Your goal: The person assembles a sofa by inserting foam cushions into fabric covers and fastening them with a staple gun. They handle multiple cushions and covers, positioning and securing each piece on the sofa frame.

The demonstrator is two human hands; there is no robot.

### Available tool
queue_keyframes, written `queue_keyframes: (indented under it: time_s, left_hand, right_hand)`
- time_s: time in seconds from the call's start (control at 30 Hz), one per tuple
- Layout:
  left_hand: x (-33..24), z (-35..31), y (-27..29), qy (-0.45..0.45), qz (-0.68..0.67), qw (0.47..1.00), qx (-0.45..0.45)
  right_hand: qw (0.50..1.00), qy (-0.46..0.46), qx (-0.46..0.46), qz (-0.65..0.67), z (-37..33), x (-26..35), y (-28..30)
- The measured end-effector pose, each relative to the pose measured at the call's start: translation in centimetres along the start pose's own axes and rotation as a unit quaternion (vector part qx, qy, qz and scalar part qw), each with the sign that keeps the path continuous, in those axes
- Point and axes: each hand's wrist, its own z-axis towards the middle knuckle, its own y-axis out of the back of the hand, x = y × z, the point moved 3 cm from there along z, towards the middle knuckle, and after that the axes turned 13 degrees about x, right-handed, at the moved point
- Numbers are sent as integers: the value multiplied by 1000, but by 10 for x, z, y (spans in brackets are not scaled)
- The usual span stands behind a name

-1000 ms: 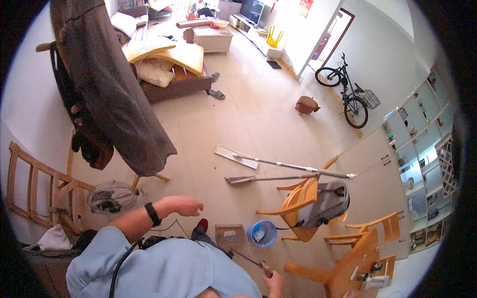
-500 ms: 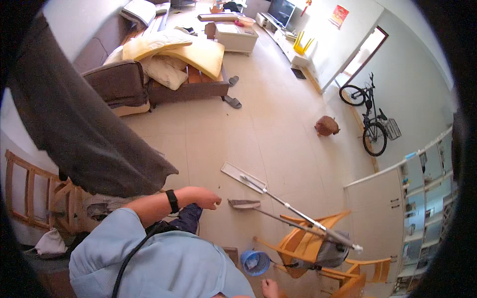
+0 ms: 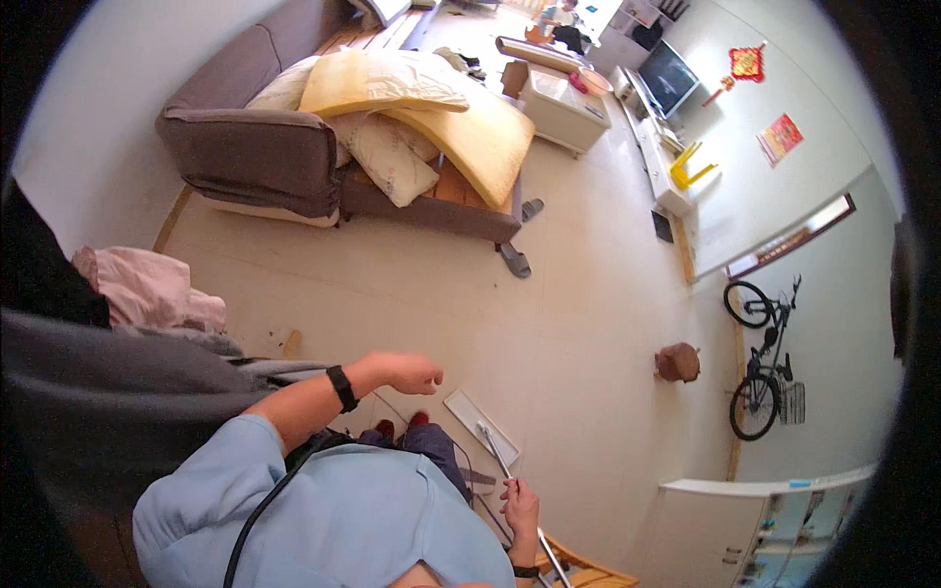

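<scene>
A flat mop with a pale rectangular head (image 3: 482, 427) lies on the floor ahead of me, its silver pole (image 3: 503, 459) slanting back to the lower right. My right hand (image 3: 521, 505) is closed around this pole. Beside it, partly hidden by my body, is a second, greyish mop head (image 3: 478, 480). My left hand (image 3: 412, 373), slightly blurred, hangs above the floor with its fingers curled in and nothing in them. It is apart from the mops.
A wooden chair (image 3: 583, 565) stands at the lower right, partly cut off. Dark grey cloth (image 3: 108, 402) hangs by my left arm. A brown stool (image 3: 677, 363), a bicycle (image 3: 765, 363) and a sofa with loose cushions (image 3: 250, 162) stand farther off. Slippers (image 3: 515, 261) lie by the sofa.
My right hand has come up from the lower edge onto the mop pole. The view has shifted, so the sofa and stool sit lower and the blue bin is out of sight.
</scene>
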Motion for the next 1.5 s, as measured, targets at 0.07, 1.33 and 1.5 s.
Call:
queue_keyframes:
  time_s: [0.07,1.33,1.5]
  left_hand:
    - [26,-2,21,0,-23,1000,11]
    - [455,-201,458,111,-323,849,-403]
    - [513,-209,562,147,-319,872,-341]
  right_hand:
    - [998,52,-14,17,50,10,9]
    - [922,111,351,117,754,664,-202]
    - [947,131,293,-4,850,660,-245]
